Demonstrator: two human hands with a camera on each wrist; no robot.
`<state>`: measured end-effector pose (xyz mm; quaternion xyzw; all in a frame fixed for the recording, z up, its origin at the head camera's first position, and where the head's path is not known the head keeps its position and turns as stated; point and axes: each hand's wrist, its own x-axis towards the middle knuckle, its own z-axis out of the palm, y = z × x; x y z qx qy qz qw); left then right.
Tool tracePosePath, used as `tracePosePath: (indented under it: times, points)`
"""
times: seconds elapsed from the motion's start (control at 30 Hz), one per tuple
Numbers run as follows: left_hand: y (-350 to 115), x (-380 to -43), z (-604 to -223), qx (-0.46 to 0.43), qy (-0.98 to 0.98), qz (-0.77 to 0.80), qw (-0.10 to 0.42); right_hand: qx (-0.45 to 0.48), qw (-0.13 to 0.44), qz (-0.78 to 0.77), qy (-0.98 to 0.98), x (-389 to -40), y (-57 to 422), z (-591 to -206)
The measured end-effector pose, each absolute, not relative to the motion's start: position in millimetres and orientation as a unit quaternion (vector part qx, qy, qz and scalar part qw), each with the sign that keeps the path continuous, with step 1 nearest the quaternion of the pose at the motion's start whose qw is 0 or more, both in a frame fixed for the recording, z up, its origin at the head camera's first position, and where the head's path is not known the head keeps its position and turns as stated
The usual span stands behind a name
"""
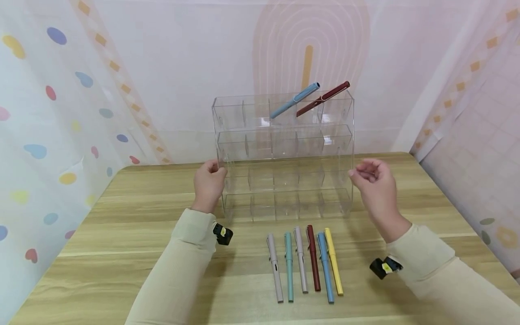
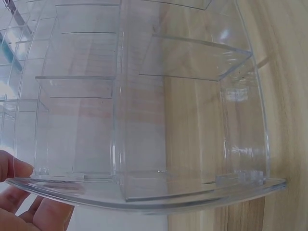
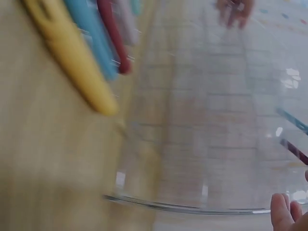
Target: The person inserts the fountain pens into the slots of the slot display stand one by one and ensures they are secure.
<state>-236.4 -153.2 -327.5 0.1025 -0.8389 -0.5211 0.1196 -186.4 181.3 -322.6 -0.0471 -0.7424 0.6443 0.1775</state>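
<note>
A clear plastic tiered rack (image 1: 284, 151) with divided compartments stands upright on the table. My left hand (image 1: 209, 185) grips its left side panel; the left wrist view shows the thumb (image 2: 19, 166) and fingers on opposite sides of the panel. Beside the right edge is my right hand (image 1: 375, 187), fingers loosely bent and the thumb tip at the edge; contact is unclear. A blue pen (image 1: 295, 100) and a dark red pen (image 1: 323, 99) lean in the top tier.
In front of the rack, several capped pens lie in a row, including a yellow pen (image 1: 334, 262), a blue pen (image 1: 326, 268), a dark red pen (image 1: 313, 257) and a teal pen (image 1: 289, 266). A patterned curtain (image 1: 183, 67) hangs behind the wooden table (image 1: 122, 253).
</note>
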Motion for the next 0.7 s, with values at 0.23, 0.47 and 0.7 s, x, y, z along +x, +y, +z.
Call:
tracePosePath:
  times: [0.23,0.47,0.7]
  points:
    - [-151,-236,-326,0.107,-0.831,-0.532,0.12,-0.004,0.08,0.564,-0.822,-168,182,-346]
    - [-152,-233,-325,0.113,-0.828,-0.536,0.118,0.022,0.008,0.528,-0.849,-157,179,-359]
    - [-150,-232,-324,0.11,-0.83,-0.535,0.111,0.042,-0.067,0.477,-0.875,-153,180,-371]
